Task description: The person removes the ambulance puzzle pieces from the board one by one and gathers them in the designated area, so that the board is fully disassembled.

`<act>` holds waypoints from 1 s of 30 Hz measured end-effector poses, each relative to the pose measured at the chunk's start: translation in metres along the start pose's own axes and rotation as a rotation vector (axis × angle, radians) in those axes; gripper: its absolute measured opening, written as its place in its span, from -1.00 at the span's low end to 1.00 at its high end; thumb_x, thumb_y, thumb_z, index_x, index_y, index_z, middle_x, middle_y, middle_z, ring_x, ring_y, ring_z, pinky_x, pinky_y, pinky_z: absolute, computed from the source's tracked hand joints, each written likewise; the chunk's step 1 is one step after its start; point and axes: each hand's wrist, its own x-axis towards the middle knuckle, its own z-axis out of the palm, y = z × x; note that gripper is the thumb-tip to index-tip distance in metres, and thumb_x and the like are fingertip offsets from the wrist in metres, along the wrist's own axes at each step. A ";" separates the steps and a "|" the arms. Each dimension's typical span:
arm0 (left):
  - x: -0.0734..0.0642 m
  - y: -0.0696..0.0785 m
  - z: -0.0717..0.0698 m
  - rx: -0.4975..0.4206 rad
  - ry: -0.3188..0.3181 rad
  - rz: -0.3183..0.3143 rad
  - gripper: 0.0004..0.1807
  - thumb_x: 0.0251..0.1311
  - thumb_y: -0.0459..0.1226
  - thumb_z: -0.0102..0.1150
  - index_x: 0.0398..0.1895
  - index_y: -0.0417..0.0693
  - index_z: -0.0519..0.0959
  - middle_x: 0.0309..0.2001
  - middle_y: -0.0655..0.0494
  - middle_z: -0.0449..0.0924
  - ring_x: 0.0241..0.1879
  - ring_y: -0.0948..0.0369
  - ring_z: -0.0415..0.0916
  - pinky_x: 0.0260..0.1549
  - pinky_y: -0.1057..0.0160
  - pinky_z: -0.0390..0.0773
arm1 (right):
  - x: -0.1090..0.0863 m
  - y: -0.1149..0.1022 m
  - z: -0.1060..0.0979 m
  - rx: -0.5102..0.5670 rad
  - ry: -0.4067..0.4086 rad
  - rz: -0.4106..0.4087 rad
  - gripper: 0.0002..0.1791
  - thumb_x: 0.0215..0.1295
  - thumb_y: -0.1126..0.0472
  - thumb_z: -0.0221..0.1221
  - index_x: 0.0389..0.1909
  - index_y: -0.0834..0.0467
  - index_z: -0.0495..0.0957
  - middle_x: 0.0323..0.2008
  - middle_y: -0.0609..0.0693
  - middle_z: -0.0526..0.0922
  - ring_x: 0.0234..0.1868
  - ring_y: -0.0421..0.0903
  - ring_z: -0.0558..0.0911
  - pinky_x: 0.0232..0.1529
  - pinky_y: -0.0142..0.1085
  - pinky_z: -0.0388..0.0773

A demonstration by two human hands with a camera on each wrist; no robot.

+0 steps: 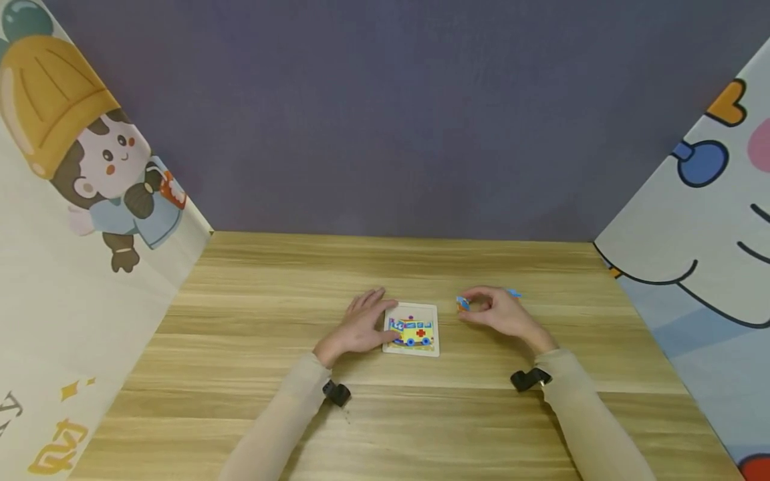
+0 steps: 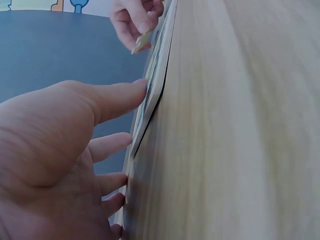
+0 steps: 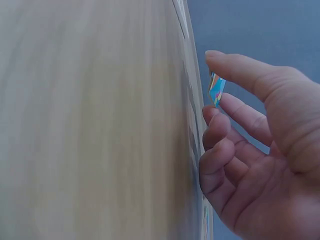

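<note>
A square jigsaw board with a pale border and a yellow ambulance picture lies flat on the table. My left hand is at its left side, the thumb over the picture and the index finger at the upper left corner. In the left wrist view the fingers are spread and nearly straight along the board's edge. To the right of the board, my right hand pinches a small blue and orange puzzle piece between thumb and fingertips, raised off the table.
Another blue puzzle piece lies just behind the right hand, partly hidden by it. The wood-grain table meets a dark grey panel at the back, with cartoon-printed panels on both sides.
</note>
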 end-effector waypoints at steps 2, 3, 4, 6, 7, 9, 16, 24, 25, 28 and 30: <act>0.000 -0.002 -0.001 0.000 -0.013 0.003 -0.18 0.35 -0.03 0.35 0.59 -0.13 0.34 0.72 -0.29 -0.06 0.71 -0.26 -0.19 0.67 -0.31 -0.30 | -0.001 0.004 -0.004 0.003 0.009 0.016 -0.44 0.28 0.00 0.51 0.25 0.11 0.67 -0.17 0.07 0.74 -0.59 -0.24 0.32 -0.58 -0.40 0.30; 0.000 -0.003 -0.002 0.001 -0.014 0.006 -0.17 0.33 -0.03 0.37 0.59 -0.13 0.34 0.72 -0.29 -0.06 0.71 -0.25 -0.19 0.67 -0.31 -0.30 | -0.001 0.006 -0.005 -0.002 0.014 0.020 -0.44 0.28 0.00 0.51 0.25 0.11 0.67 -0.07 0.11 0.75 -0.58 -0.23 0.33 -0.57 -0.40 0.31; 0.000 -0.004 -0.002 0.008 -0.022 0.005 -0.15 0.33 -0.02 0.37 0.61 -0.12 0.32 0.72 -0.27 -0.08 0.72 -0.24 -0.20 0.68 -0.29 -0.31 | -0.002 0.009 -0.007 -0.003 0.019 0.027 -0.43 0.28 -0.01 0.51 0.25 0.11 0.67 0.04 0.12 0.74 -0.56 -0.23 0.36 -0.55 -0.39 0.34; 0.000 -0.006 -0.002 0.006 -0.033 0.006 -0.12 0.31 -0.03 0.39 0.62 -0.12 0.30 0.73 -0.26 -0.10 0.72 -0.23 -0.22 0.68 -0.28 -0.32 | -0.004 0.012 -0.011 -0.007 0.030 0.030 -0.44 0.29 -0.01 0.50 0.25 0.13 0.67 0.06 0.15 0.75 -0.52 -0.23 0.39 -0.52 -0.38 0.37; 0.000 -0.007 -0.002 0.005 -0.036 0.006 -0.11 0.30 -0.03 0.40 0.62 -0.12 0.30 0.73 -0.26 -0.10 0.72 -0.22 -0.22 0.68 -0.28 -0.32 | -0.005 0.014 -0.013 -0.005 0.040 0.037 -0.44 0.29 -0.02 0.50 0.24 0.13 0.68 0.02 0.13 0.76 -0.52 -0.22 0.40 -0.50 -0.38 0.38; 0.000 -0.007 -0.002 0.001 -0.038 0.007 -0.11 0.29 -0.03 0.41 0.62 -0.12 0.30 0.73 -0.25 -0.09 0.72 -0.22 -0.21 0.68 -0.29 -0.31 | -0.008 0.017 -0.017 -0.001 0.060 0.040 -0.45 0.31 -0.02 0.49 0.24 0.14 0.68 -0.12 0.11 0.76 -0.51 -0.23 0.42 -0.49 -0.38 0.40; -0.001 -0.005 -0.004 -0.013 -0.055 -0.025 -0.09 0.30 0.01 0.42 0.64 -0.07 0.29 0.74 -0.19 -0.10 0.74 -0.15 -0.24 0.70 -0.23 -0.31 | -0.017 0.025 -0.035 0.043 0.095 0.046 -0.44 0.37 0.00 0.45 0.30 0.14 0.62 -0.13 0.16 0.71 -0.47 -0.22 0.45 -0.47 -0.36 0.45; 0.000 -0.004 -0.005 -0.022 -0.057 -0.033 -0.08 0.29 0.00 0.43 0.65 -0.07 0.28 0.74 -0.18 -0.10 0.74 -0.14 -0.26 0.70 -0.22 -0.33 | -0.022 0.043 -0.052 -0.016 0.103 0.079 -0.39 0.42 0.00 0.40 0.36 0.21 0.56 0.19 0.30 0.68 -0.15 -0.10 0.65 -0.26 -0.35 0.63; 0.000 -0.004 -0.005 -0.022 -0.057 -0.032 -0.08 0.29 -0.01 0.43 0.65 -0.06 0.28 0.74 -0.18 -0.10 0.74 -0.14 -0.26 0.70 -0.22 -0.33 | -0.024 0.045 -0.055 -0.025 0.107 0.085 -0.37 0.43 -0.01 0.39 0.38 0.22 0.55 0.20 0.31 0.67 -0.14 -0.11 0.65 -0.26 -0.35 0.62; -0.001 -0.004 -0.005 -0.015 -0.060 -0.033 -0.08 0.30 0.00 0.43 0.65 -0.06 0.27 0.75 -0.18 -0.11 0.75 -0.14 -0.26 0.70 -0.22 -0.33 | -0.027 0.051 -0.062 -0.042 0.122 0.099 -0.35 0.45 -0.01 0.37 0.42 0.24 0.51 0.25 0.33 0.65 -0.12 -0.12 0.62 -0.25 -0.34 0.59; -0.001 -0.004 -0.005 -0.013 -0.061 -0.035 -0.07 0.30 0.01 0.42 0.65 -0.05 0.26 0.75 -0.18 -0.12 0.75 -0.14 -0.27 0.70 -0.22 -0.34 | -0.029 0.054 -0.067 -0.058 0.135 0.101 -0.34 0.47 -0.03 0.35 0.43 0.24 0.50 0.26 0.32 0.65 -0.03 -0.09 0.62 -0.16 -0.34 0.57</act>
